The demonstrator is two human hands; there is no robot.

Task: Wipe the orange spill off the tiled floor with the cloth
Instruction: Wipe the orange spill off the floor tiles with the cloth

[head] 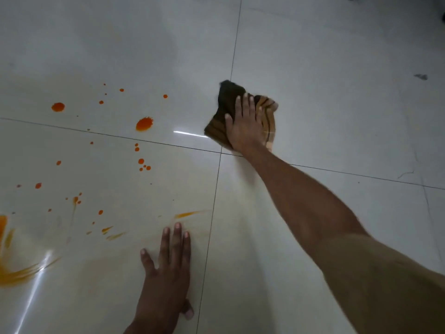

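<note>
Grip: my right hand (243,127) pressed flat, fingers straight, on the brown striped cloth (229,97).
Spill: orange spill (144,123) lay to its left.

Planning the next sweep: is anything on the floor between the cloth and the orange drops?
Nothing visible: only bare tile lies between the cloth under the right hand and the nearest orange splat.

The large pale grey floor tiles (337,104) look like polished ceramic, smooth and very glossy, with a bright streak of reflected light just left of the pressing right hand (243,126). Under this hand the crumpled brown and tan striped cloth (227,95) is soft woven fabric, matt and slightly fuzzy. Well left of the grip, the orange spill (144,124) lies as wet shiny drops and thin, duller smears. The thin dark grout lines (234,44) look matt.
</note>
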